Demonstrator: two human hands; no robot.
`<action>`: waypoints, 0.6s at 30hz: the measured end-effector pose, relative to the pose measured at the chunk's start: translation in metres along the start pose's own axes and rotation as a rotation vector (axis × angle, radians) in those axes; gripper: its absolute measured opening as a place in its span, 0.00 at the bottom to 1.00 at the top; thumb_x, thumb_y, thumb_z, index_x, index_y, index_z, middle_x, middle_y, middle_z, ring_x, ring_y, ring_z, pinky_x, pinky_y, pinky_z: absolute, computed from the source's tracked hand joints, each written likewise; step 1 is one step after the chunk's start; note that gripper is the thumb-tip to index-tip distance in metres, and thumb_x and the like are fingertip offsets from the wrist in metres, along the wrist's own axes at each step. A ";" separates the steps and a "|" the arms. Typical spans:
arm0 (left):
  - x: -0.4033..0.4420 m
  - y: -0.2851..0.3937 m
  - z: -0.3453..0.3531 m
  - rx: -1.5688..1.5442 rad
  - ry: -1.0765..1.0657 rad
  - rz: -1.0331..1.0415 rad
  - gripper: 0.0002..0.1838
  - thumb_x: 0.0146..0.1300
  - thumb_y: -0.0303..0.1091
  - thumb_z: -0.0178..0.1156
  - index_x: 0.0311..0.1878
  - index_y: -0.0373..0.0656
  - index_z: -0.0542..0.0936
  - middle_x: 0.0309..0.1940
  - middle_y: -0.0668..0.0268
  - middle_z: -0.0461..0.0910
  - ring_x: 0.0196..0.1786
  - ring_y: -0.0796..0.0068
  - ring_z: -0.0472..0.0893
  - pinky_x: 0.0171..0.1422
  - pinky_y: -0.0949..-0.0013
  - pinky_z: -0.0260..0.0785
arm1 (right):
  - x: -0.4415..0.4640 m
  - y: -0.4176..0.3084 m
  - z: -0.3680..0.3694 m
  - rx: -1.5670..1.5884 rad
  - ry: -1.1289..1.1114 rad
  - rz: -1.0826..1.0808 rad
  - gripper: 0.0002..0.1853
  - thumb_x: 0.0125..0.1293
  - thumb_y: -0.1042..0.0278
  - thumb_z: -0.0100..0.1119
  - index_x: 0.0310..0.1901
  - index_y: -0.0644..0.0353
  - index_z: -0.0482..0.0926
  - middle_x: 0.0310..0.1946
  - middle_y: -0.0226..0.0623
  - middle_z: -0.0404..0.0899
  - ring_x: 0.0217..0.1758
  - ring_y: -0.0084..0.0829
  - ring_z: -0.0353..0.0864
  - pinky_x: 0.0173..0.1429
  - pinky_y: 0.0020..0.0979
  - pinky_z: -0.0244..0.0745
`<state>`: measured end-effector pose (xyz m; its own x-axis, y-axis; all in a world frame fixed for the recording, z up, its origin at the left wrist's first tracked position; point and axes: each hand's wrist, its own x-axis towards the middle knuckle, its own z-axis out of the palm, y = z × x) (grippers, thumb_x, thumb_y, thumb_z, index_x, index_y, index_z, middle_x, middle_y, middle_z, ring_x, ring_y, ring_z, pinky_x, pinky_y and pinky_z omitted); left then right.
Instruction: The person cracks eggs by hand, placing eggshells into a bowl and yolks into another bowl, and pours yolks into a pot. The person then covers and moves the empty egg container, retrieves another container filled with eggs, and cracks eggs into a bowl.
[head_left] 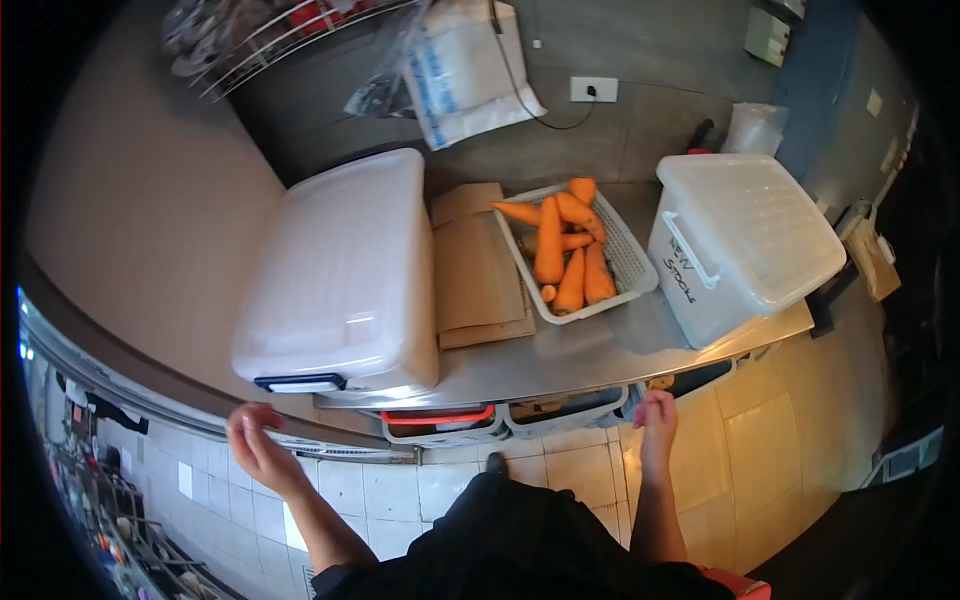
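Observation:
My left hand [256, 442] hangs in the air in front of the near edge of a large white lidded bin [330, 260], close to its dark blue latch [300, 383]. Its fingers are loosely bent, with nothing visible in them. My right hand [657, 425] is raised in front of the counter edge, fingers slightly curled and holding nothing I can see. Between the bins, several orange carrots [549, 242] lie in a white perforated basket [630, 262]. Neither hand touches the basket or the bins.
A flattened cardboard piece [478, 275] lies on the steel counter [570, 350]. Right of the basket stands a white lidded bin marked "NEW STOCKS" [750, 240]. Open grey containers [570, 410] sit beneath the counter. A plastic bag [470, 70] and wall socket [594, 90] are behind.

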<state>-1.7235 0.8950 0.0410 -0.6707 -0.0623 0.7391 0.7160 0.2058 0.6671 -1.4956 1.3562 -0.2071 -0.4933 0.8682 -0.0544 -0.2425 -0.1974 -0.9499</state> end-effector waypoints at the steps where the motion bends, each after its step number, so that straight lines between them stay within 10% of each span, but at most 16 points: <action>1: 0.005 -0.013 -0.016 0.004 0.011 0.003 0.10 0.73 0.29 0.53 0.49 0.34 0.80 0.37 0.59 0.82 0.40 0.75 0.81 0.47 0.72 0.71 | -0.013 0.003 0.022 -0.037 -0.108 0.084 0.06 0.74 0.67 0.56 0.44 0.59 0.76 0.29 0.30 0.76 0.26 0.19 0.72 0.30 0.22 0.68; 3: 0.026 -0.032 -0.031 0.263 0.245 -0.116 0.10 0.74 0.29 0.54 0.51 0.36 0.80 0.42 0.60 0.83 0.43 0.76 0.80 0.47 0.72 0.71 | -0.027 -0.005 0.068 -0.090 -0.238 0.088 0.05 0.73 0.70 0.56 0.45 0.60 0.77 0.30 0.29 0.77 0.28 0.19 0.75 0.32 0.21 0.71; 8: 0.046 -0.037 -0.032 0.901 -0.255 0.388 0.17 0.57 0.37 0.72 0.50 0.47 0.85 0.51 0.63 0.80 0.58 0.59 0.76 0.66 0.53 0.58 | -0.053 -0.072 0.198 -0.300 -0.560 -0.069 0.06 0.71 0.73 0.59 0.47 0.63 0.79 0.34 0.29 0.80 0.35 0.19 0.79 0.39 0.22 0.75; 18: 0.096 -0.069 -0.045 0.523 -0.729 0.599 0.18 0.47 0.37 0.74 0.43 0.48 0.82 0.36 0.69 0.78 0.39 0.68 0.77 0.49 0.58 0.62 | 0.025 -0.145 0.486 -0.652 -0.620 -0.937 0.05 0.66 0.71 0.59 0.41 0.61 0.80 0.36 0.42 0.82 0.39 0.41 0.82 0.45 0.36 0.77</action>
<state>-1.8288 0.8308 0.0701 -0.3160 0.7483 0.5833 0.9105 0.4119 -0.0351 -1.8789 1.1850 0.0787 -0.7022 0.1657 0.6925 -0.3415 0.7750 -0.5318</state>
